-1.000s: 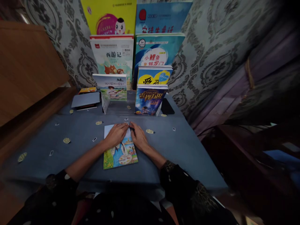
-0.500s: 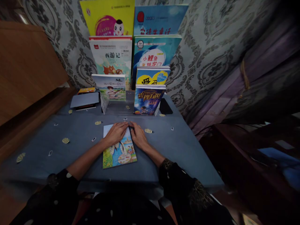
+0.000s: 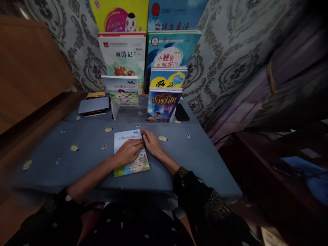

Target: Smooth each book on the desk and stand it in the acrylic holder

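Grey patterned wall (image 3: 87, 61) rises behind our table (image 3: 194, 171), spread with a pineapple-print cloth. In the head view, with the book (image 3: 126, 135) as the dial's centre, we see a wooden cabinet (image 3: 28, 58) at ten o'clock and a lilac curtain (image 3: 256, 99) at two. That book lies flat, cover up, near our edge of the table, title end towards twelve. Our left hand (image 3: 130, 150) rests unclenched across its cover, fingers pointing to about two o'clock. Our right hand (image 3: 153, 142) touches the one o'clock corner; we cannot tell whether it pinches it. Around twelve, a clear rack (image 3: 114, 112) holds upright books (image 3: 123, 54); a phone (image 3: 182, 112) lies towards two, a grey folder (image 3: 94, 105) towards half past ten.
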The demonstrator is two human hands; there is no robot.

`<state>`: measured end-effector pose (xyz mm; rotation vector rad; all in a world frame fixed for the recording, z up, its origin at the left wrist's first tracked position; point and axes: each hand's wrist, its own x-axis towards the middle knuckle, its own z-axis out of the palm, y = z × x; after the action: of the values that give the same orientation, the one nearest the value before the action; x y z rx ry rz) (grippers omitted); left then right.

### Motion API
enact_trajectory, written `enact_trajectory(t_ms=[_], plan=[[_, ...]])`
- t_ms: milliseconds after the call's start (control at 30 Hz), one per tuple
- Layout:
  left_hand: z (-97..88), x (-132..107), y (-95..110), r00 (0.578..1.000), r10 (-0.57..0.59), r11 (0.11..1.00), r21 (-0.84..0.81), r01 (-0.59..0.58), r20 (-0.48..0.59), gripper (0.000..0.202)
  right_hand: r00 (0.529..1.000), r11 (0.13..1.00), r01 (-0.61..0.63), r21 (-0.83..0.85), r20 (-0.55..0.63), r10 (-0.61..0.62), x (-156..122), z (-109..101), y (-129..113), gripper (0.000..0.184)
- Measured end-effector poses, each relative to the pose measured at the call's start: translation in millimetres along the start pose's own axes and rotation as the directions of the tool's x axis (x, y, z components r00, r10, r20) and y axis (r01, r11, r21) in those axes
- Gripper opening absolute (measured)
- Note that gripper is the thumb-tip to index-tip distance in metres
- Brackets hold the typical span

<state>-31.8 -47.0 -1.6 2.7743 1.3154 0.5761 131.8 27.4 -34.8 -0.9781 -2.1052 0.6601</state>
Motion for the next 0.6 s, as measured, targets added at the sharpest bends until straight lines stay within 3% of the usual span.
enact_trajectory(t_ms=[400,600], plan=[[-11.7,-40,48,0.992,0.107,0.985,-0.145,-0.095,0.073,0.037,1.0,1.0,0.012,-0.001,0.002,-0.012,0,3,2,0.037],[-12.1,-50,59,0.992,0.085,0.99,-0.124,-0.073,0.091,0.041,1.0,1.0,0.022,-0.021,-0.005,-0.022,-1,5,4,0.038]])
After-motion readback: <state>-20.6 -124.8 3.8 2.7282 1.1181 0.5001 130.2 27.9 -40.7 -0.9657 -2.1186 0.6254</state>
